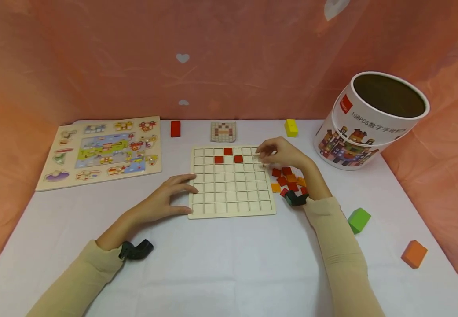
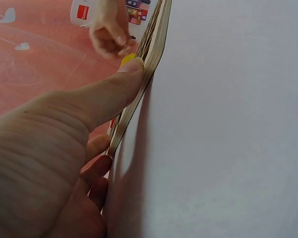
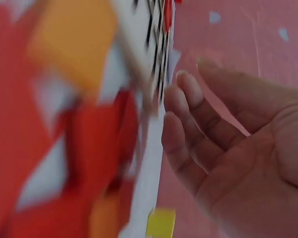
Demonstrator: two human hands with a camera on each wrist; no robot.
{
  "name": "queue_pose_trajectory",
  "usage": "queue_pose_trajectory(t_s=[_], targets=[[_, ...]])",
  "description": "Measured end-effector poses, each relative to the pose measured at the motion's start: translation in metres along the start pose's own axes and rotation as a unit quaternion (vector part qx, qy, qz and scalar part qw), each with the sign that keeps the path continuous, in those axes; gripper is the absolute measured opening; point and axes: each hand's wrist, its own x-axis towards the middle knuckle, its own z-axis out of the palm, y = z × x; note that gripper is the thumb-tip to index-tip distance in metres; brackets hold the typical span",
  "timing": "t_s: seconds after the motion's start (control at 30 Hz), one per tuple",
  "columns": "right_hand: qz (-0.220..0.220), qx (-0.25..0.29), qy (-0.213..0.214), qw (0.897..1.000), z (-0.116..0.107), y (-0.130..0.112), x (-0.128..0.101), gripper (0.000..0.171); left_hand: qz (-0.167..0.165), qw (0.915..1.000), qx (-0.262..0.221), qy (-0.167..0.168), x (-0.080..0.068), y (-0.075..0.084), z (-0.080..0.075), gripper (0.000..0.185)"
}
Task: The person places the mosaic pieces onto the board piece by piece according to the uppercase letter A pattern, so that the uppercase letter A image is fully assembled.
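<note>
The stiff, light grid board [image 1: 232, 182] is steadied at its 9 o'clock edge by the flat left hand [image 1: 165, 200], while the right hand [image 1: 282, 153], fingers loosely curled and seemingly empty, hovers at 2 o'clock above thin, easily pinched tiles [image 1: 288, 180].

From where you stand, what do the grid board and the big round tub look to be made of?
The grid board, steadied by the left hand, looks like pale unpainted wood: matte, with layered edges in the left wrist view, perhaps plywood. The round tub looks like printed cardboard: thick white rim, dull brown inside, colourful smooth wrap outside.

Pink heart-patterned curtain [image 1: 213, 53] behind white-clothed table [image 1: 229, 264]
</note>
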Motion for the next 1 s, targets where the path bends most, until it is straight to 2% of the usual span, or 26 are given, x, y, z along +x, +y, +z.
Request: queue_pose_trajectory(t_s=[0.2,0.37,0.6,1.0], targets=[[0.024,-0.002,0.001,1.000,-0.010,0.019,-0.030,0.029,0.000,1.0000,-0.005,0.000,0.001,0.001,0.002,0.043],[0.031,-0.002,-0.005,1.000,-0.011,0.024,-0.040,0.031,0.002,1.0000,0.002,0.002,0.000,0.001,0.001,0.043],[0.024,0.006,0.000,1.000,-0.007,0.028,-0.042,0.031,0.000,1.0000,0.001,0.001,-0.001,0.001,0.001,0.043],[0.013,-0.003,-0.022,1.000,0.000,0.024,-0.038,0.030,-0.002,1.0000,0.004,0.003,0.001,-0.001,0.001,0.043]])
